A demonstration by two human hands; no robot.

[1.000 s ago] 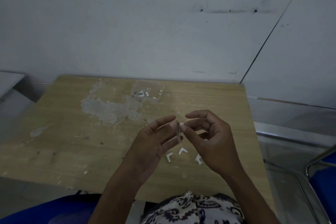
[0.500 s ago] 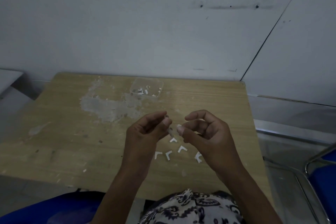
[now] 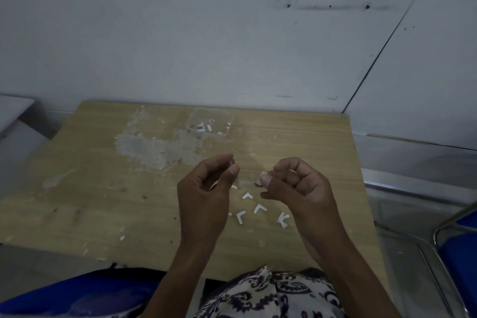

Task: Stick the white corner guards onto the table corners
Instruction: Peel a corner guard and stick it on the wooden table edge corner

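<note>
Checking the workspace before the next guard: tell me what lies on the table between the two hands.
In the head view, between the left hand and the right hand, loose white corner guards lie on the wooden table, below the fingertips.

table (image 3: 296, 142): against the wall (image 3: 180, 33)
tub (image 3: 209, 122): on table, far side
guards (image 3: 259, 208): on table, between the hands
</note>
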